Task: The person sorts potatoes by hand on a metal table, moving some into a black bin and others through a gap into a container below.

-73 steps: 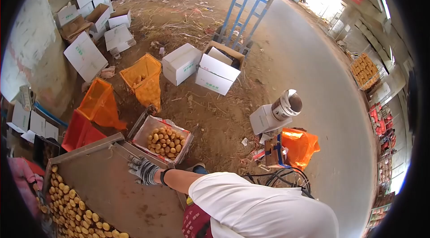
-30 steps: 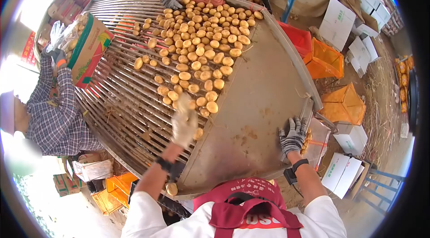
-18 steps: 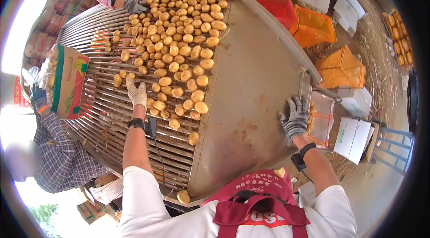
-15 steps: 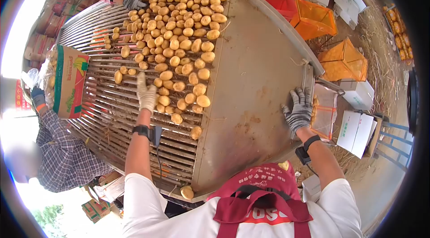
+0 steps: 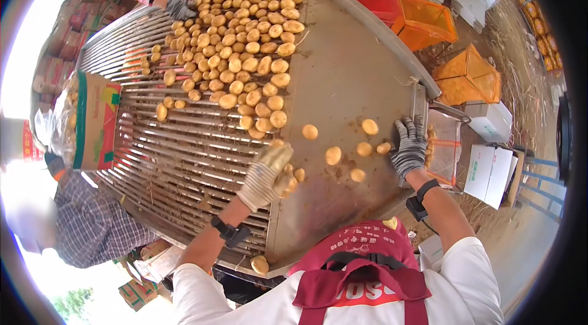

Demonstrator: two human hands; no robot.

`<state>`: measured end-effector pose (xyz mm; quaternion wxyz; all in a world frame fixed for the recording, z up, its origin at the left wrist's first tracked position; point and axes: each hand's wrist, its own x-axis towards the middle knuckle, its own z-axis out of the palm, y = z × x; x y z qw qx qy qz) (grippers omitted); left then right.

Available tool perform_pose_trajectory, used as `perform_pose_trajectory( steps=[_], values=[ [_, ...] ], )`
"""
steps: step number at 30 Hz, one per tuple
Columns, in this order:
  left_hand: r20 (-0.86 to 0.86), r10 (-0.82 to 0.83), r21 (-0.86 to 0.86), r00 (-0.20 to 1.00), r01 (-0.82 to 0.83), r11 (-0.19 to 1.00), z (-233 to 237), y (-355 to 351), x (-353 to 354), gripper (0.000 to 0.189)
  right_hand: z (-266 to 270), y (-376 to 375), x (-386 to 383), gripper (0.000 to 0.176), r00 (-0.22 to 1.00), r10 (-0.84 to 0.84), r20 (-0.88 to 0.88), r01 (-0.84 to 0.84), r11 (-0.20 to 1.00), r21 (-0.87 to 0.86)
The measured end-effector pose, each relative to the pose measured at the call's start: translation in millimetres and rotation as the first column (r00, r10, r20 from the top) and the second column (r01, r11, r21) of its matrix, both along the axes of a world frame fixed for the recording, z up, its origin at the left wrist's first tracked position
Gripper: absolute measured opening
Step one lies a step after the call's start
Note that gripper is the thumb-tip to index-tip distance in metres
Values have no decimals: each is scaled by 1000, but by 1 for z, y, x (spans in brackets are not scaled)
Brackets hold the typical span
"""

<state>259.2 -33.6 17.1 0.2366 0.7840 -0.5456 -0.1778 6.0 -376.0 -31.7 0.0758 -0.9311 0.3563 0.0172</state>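
Note:
My left hand (image 5: 267, 175), in a pale knitted glove, lies over the border between the slatted rack (image 5: 184, 172) and the smooth metal plate (image 5: 349, 98). Its open fingers press against a few potatoes (image 5: 299, 175), partly hidden by the glove. Several loose potatoes (image 5: 333, 155) are spread over the plate between my hands. My right hand (image 5: 409, 147), in a grey striped glove, rests with fingers stretched out at the plate's right end, close to one potato (image 5: 383, 148). A large heap of potatoes (image 5: 236, 49) covers the rack's far part.
Another person's gloved hand (image 5: 182, 8) touches the heap's far left edge. At the left, a carton (image 5: 98, 120) stands on the rack beside a person in a checked shirt (image 5: 92, 221). Orange baskets (image 5: 468, 77) and white boxes (image 5: 490, 175) stand right of the plate.
My left hand has swept right and nearer across the rack, pushing potatoes from the heap's near end onto the plate. My right hand stays almost in place.

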Motion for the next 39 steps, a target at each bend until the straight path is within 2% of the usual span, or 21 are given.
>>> perform_pose_trajectory(
  steps=[2,4,5,8,10,12,13,14,16,18,20,21,22,24,26,28,30,32,34,36,39],
  values=[
    [184,81,-214,979,-41,976,12,-24,47,66,3,0,-1,72,1000,-6,-30,6,1000,15],
    [-316,472,-269,823,-555,787,20,-52,100,64,1,0,1,75,999,-23,-33,23,1000,-4],
    [-391,629,-171,672,-724,668,19,-60,141,64,0,-1,1,76,1000,-12,-27,11,1000,-8],
    [-104,736,-341,669,-719,606,-18,-48,277,65,-1,-1,-1,75,1000,-5,-3,5,1000,19],
    [-478,729,-134,489,-861,490,-11,-52,324,77,-4,-3,-2,75,999,-30,-36,31,999,20],
    [20,887,9,461,-887,461,-32,-60,363,96,-3,-4,-2,77,998,-51,-45,56,993,102],
    [405,865,-37,296,-940,339,-88,-57,403,106,2,-3,0,78,996,-52,-67,59,992,112],
    [403,860,-24,314,-935,353,-78,-70,393,106,1,-5,-1,78,995,-66,-80,75,991,114],
    [124,851,319,511,-832,453,-8,-93,345,102,-3,-4,-2,79,997,-37,-69,44,995,92],
    [70,855,363,513,-812,458,0,-93,336,100,-6,-4,-2,82,998,-38,-50,42,995,91],
    [98,798,316,594,-779,541,-23,-86,350,97,-3,-4,0,84,997,-50,-64,57,993,107],
    [105,799,318,592,-781,537,-77,-49,409,97,0,-2,1,83,997,-52,-60,57,994,94],
    [242,502,338,830,-557,759,-131,-28,448,88,0,-2,1,83,997,-46,-57,52,994,99],
    [321,439,511,839,-544,665,-61,-82,358,88,0,0,0,82,998,-42,-43,45,998,49],
    [590,398,122,703,-564,816,-52,-97,269,92,-3,0,-1,81,999,-33,-9,34,999,32],
    [452,469,350,759,-635,689,-15,-128,194,95,-2,0,-3,79,999,-27,-28,28,999,21],
    [-28,592,316,805,-555,770,22,-138,121,91,-1,0,-2,77,999,-27,-26,27,999,19],
    [563,249,204,788,-424,882,-18,-130,77,84,1,1,-4,76,999,-22,-38,23,1000,9],
    [586,96,207,804,-263,942,-21,-134,21,75,2,1,-5,75,999,-31,-33,32,999,24],
    [183,83,244,980,-127,961,16,-151,-31,74,4,2,-5,75,999,-26,-40,27,1000,16],
    [297,-69,140,952,28,990,-10,-133,-97,68,-3,0,-5,72,1000,-20,-13,20,1000,-6]
  ],
)
